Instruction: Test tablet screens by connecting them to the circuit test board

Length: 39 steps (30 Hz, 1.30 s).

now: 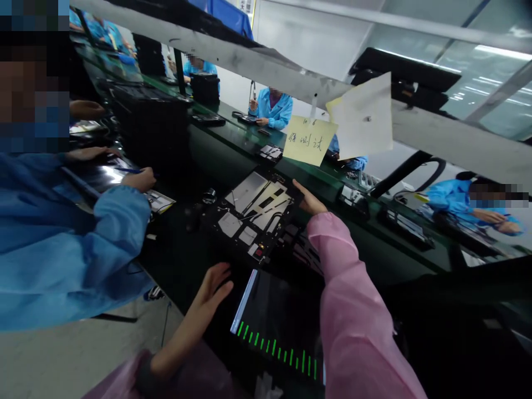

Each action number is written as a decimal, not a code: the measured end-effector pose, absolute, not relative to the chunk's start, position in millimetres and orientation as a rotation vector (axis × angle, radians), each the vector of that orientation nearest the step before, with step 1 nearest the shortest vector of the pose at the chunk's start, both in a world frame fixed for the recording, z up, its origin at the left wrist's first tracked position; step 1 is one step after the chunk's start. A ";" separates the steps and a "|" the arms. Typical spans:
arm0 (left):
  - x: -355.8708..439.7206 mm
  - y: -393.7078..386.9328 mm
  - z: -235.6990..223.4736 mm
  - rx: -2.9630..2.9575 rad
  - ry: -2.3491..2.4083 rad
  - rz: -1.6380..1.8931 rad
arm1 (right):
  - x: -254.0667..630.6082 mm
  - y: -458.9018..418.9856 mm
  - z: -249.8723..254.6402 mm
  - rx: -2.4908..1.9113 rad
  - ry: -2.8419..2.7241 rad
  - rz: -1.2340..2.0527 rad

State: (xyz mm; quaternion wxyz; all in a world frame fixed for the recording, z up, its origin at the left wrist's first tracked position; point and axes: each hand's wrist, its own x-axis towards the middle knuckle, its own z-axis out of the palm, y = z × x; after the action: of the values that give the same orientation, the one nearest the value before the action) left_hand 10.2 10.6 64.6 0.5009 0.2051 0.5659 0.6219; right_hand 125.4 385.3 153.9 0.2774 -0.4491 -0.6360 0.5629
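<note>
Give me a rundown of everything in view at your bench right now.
Opened tablet housing: one, black with silver panels, on the bench ahead of the hands.
Lit display: one, black with green bars, nearest the person.
Conveyor bench: one, dark green, running across the view.
Handwritten note: one, pale yellow, hanging from the overhead beam.
Paper sheet: one, white, beside the note.
Overhead beam: one, grey, across the top.
Co-workers: several, blue gowns, along the bench.
Left hand: one, open, pink sleeve, above the display.
Right hand: one, open, pink sleeve, at the housing's edge.
</note>
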 end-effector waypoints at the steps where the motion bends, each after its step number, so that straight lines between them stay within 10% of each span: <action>1: 10.3 7.7 64.6 0.559 1.341 1.439 | 132.8 383.5 153.3 -1.243 -1.726 1.540; 18: 12.1 8.6 67.1 1.616 1.337 0.998 | 307.8 104.1 207.8 -1.339 -2.082 1.150; 26: -6.3 9.5 10.3 1.423 1.599 1.084 | 330.5 -76.4 96.7 -1.716 -1.606 0.484; 39: 10.7 0.4 13.4 1.233 1.501 1.236 | 250.4 -63.7 24.4 -1.457 -1.922 0.186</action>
State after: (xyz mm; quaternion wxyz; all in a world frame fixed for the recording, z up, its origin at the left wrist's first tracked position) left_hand 10.7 0.4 13.4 0.4074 0.4891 0.5955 0.4901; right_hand 250.4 -63.7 24.4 0.3535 -0.5636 -0.7431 0.0720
